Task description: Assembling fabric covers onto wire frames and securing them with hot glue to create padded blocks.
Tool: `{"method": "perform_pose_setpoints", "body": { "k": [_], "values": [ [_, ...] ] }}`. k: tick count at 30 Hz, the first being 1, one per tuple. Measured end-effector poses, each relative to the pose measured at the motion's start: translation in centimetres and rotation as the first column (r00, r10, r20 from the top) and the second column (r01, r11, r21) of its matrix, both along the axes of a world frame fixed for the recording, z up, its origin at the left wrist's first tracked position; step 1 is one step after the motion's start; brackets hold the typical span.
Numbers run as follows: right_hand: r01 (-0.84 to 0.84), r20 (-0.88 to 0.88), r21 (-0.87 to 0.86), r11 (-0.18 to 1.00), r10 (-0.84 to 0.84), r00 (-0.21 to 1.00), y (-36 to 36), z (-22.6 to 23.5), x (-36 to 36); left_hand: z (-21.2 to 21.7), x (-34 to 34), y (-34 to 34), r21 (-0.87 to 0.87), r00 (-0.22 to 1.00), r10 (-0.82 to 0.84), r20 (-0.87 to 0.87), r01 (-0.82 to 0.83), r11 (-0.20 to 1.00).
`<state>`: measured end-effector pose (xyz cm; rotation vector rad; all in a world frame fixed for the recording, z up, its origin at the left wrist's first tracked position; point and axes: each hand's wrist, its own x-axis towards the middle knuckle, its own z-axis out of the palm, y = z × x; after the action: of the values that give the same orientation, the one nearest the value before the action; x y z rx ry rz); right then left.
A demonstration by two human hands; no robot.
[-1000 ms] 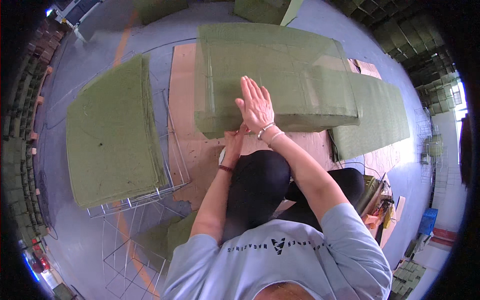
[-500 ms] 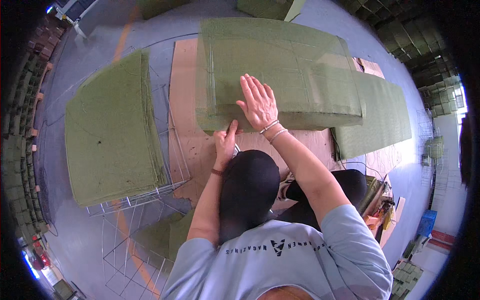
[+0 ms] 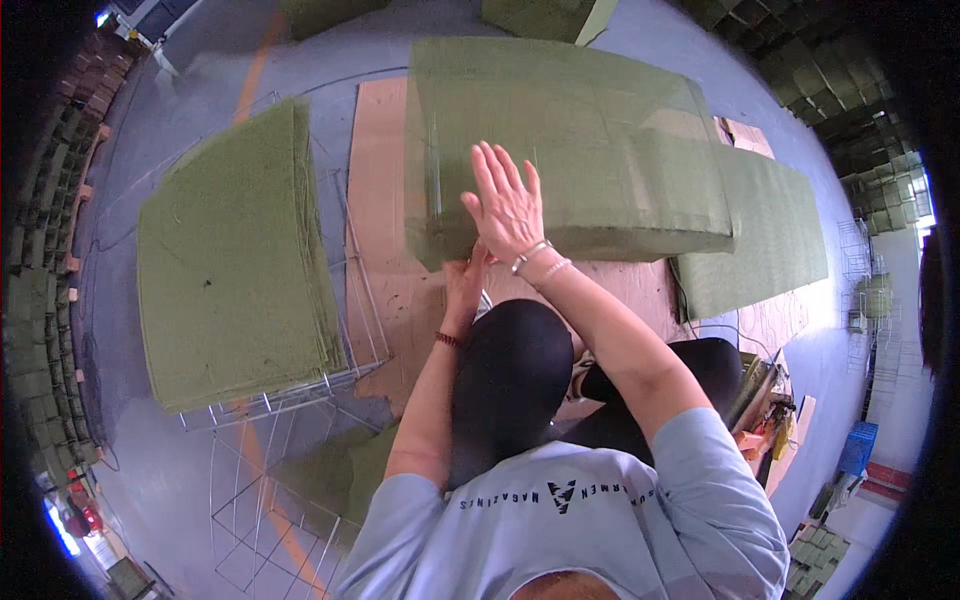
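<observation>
Now, right hand (image 3: 508,205): palm down over the green mesh (image 3: 590,145), fingers outstretched, thumb apart; how hard it presses, I cannot tell.
Left hand (image 3: 464,283): just below the right wrist, at the mesh's near edge; fingertips partly hidden, so I cannot tell whether they pinch.
Mesh: a box-like form, beneath the right hand and running ahead and rightward.
Handling: a flat, even palm should prevent puckers; the left thumb is best kept close to the edge.
Bent knee (image 3: 512,350): just behind both hands, probably limiting the left forearm's room.
Cardboard (image 3: 380,190): under the mesh, showing left of the hands.
Flat mesh piece (image 3: 770,245): right of the hands, beside the box-like form.
Sheet stack (image 3: 230,260): well left of both hands.
Blue crate (image 3: 858,447): farthest, rightward.
</observation>
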<state>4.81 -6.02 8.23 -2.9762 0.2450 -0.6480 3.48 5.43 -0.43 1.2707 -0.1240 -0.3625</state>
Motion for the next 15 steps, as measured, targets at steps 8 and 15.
{"method": "perform_pose_setpoints", "body": {
  "k": [8,15],
  "values": [
    [-0.102,0.038,0.126,0.987,0.098,0.994,0.1,-0.6,0.3,3.1,0.4,2.9,0.212,0.979,0.138,0.151,-0.169,0.963],
    [-0.110,0.040,0.048,0.993,0.108,0.993,-0.2,-0.9,0.3,3.4,0.3,3.2,0.203,0.983,0.138,0.119,-0.160,0.966]
  ]
}}
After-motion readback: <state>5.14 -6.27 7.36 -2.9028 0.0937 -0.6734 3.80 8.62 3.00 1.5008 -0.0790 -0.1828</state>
